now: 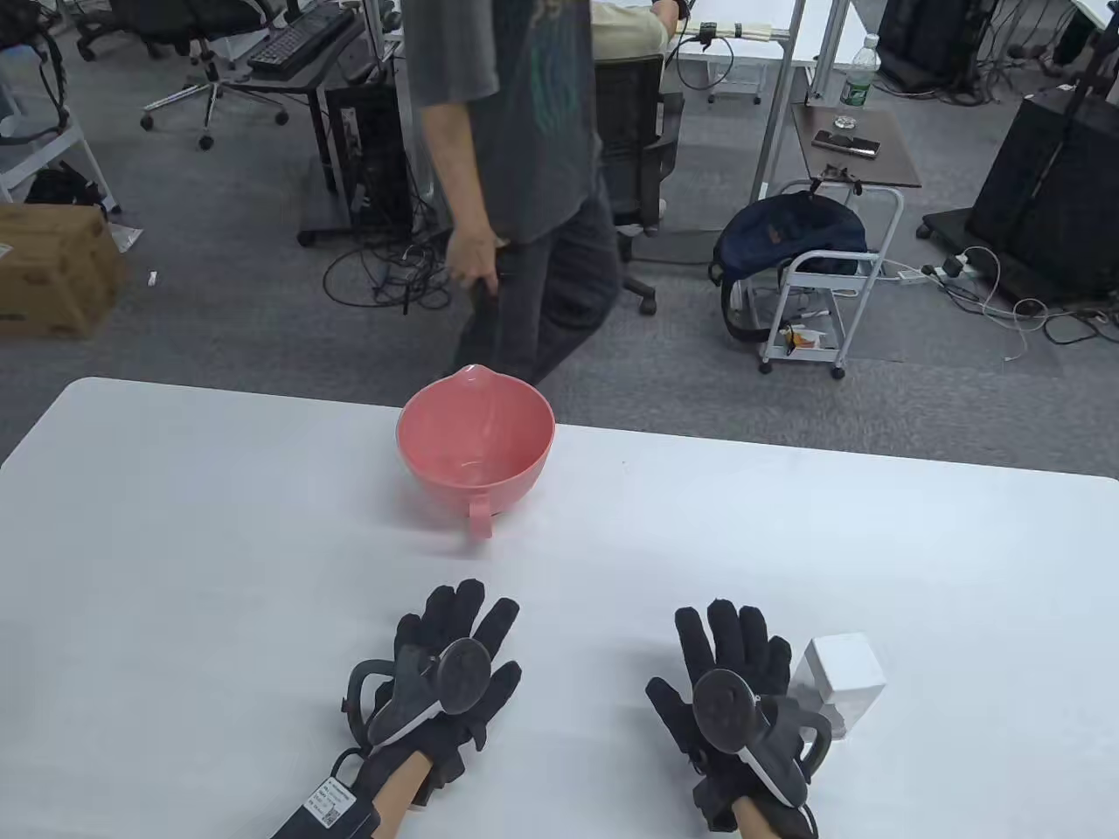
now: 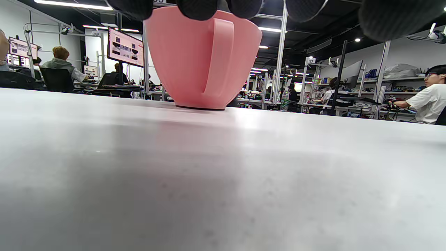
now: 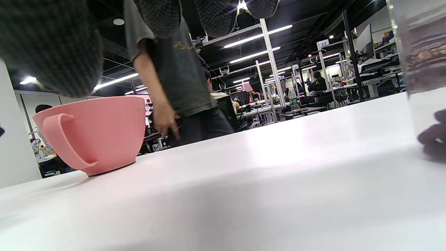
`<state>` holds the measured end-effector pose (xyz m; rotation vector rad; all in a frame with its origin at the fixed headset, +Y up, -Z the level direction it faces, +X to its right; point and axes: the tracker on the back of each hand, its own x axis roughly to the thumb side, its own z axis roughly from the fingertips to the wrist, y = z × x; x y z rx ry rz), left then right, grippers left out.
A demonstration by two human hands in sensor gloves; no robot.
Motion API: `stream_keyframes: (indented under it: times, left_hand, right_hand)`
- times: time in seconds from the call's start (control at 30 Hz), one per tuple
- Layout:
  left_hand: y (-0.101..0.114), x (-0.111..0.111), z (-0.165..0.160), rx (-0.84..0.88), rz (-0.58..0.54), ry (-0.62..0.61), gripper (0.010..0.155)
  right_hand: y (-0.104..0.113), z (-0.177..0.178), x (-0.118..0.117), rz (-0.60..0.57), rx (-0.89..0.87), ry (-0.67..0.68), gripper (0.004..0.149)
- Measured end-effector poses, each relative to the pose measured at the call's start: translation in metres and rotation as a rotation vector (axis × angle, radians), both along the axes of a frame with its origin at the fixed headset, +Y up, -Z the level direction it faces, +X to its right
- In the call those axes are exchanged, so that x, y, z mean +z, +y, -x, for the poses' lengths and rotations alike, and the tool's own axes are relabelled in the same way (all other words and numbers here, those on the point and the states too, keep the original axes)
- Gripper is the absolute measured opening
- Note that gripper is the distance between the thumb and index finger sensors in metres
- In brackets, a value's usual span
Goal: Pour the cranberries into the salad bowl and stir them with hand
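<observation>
A pink salad bowl (image 1: 476, 437) with a handle and a spout stands upright near the table's far edge; it looks empty. It shows too in the left wrist view, bowl (image 2: 202, 55), and the right wrist view, bowl (image 3: 95, 130). My left hand (image 1: 450, 664) lies flat on the table, fingers spread, well in front of the bowl. My right hand (image 1: 730, 673) lies flat too, holding nothing. Just right of it stands a clear container with a white lid (image 1: 841, 677); its wall (image 3: 420, 52) shows dark contents at the right edge.
A person (image 1: 516, 166) in a grey shirt stands right behind the table's far edge, close to the bowl. The white table (image 1: 218, 542) spreads wide to left and right. Office chairs, desks and a cart fill the floor beyond.
</observation>
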<state>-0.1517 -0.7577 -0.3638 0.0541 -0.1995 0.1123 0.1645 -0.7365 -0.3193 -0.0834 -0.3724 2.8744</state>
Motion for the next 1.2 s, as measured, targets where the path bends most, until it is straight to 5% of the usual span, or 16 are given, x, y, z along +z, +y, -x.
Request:
stream_keyframes:
  times: [0.67, 1.2]
  left_hand:
    - [0.0, 0.003, 0.0, 0.03, -0.007, -0.008, 0.072]
    - [0.003, 0.001, 0.0, 0.079, 0.019, 0.004, 0.071]
  right_hand:
    - [0.03, -0.013, 0.012, -0.126, -0.031, -0.061, 0.085]
    - [0.066, -0.056, 0.026, -0.287, -0.153, -0.26, 0.087]
